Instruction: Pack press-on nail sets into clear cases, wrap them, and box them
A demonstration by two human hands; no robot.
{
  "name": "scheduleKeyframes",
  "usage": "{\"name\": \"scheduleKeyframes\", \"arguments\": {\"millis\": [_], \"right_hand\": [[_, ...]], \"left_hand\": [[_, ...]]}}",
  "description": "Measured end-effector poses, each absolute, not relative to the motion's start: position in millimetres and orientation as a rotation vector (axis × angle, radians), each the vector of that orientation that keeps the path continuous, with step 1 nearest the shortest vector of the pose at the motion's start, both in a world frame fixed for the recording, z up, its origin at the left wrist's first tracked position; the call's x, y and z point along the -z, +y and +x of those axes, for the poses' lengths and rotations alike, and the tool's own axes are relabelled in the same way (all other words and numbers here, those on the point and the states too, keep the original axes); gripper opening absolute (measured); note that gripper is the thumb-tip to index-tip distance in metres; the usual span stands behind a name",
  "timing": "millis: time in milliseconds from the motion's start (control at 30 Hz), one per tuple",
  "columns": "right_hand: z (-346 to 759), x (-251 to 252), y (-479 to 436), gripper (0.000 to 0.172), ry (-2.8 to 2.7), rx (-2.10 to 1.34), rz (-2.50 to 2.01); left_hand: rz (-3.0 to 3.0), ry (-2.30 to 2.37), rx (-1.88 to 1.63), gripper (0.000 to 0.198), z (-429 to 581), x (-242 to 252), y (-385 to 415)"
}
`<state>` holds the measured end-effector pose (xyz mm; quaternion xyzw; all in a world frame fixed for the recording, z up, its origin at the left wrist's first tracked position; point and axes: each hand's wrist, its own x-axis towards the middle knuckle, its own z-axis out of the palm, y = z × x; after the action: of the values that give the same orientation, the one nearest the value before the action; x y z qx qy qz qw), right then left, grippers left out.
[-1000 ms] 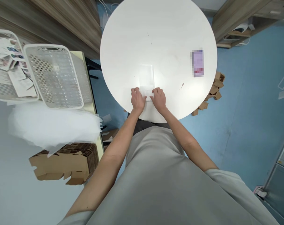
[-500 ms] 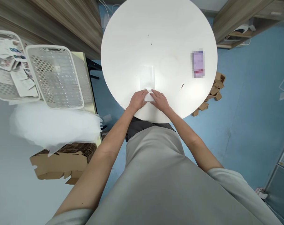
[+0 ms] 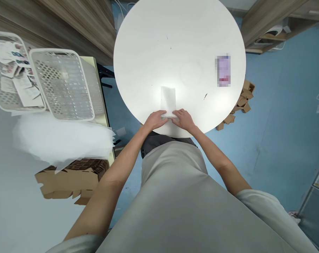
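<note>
A thin white sheet of packing material (image 3: 168,96), folded into a narrow strip, lies near the front edge of the round table. My left hand (image 3: 156,119) pinches the left corner of its near end, thumb and fingertips pressed together. At the right corner, my right hand (image 3: 184,119) grips in the same way. Between the hands the near end looks folded or slightly raised. Whether something lies inside the fold cannot be seen.
A pixelated purple item (image 3: 223,71) lies at the right of the white table (image 3: 149,42). On the left stand a white basket (image 3: 89,102) of clear packets, another basket (image 3: 6,105) with cards, white sheets (image 3: 62,137) and flat cardboard boxes (image 3: 70,181). Small cartons (image 3: 245,95) lie beyond the table's right edge.
Both hands have drawn nearer my body with the sheet's near end. The sheet's far end has slid toward me too, and the strip now looks more opaque.
</note>
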<state>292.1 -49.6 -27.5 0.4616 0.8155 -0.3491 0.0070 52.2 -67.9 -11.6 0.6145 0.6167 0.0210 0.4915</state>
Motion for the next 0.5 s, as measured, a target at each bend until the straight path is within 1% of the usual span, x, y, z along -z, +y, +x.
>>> {"name": "scheduleKeyframes", "arguments": {"millis": [200, 333, 500], "right_hand": [[279.7, 39.4, -28.9, 0.051, 2.395, 1.139, 1.644], [274.8, 49.4, -22.7, 0.052, 2.254, 1.157, 1.795], [272.3, 49.1, -28.9, 0.039, 2.117, 1.061, 1.977]], "left_hand": [[1.375, 1.704, -0.138, 0.037, 69.8, 10.5, -57.2], [1.273, 1.852, -0.202, 0.042, 81.6, 15.5, -54.0], [1.185, 1.959, -0.201, 0.045, 87.3, 26.8, -52.5]]}}
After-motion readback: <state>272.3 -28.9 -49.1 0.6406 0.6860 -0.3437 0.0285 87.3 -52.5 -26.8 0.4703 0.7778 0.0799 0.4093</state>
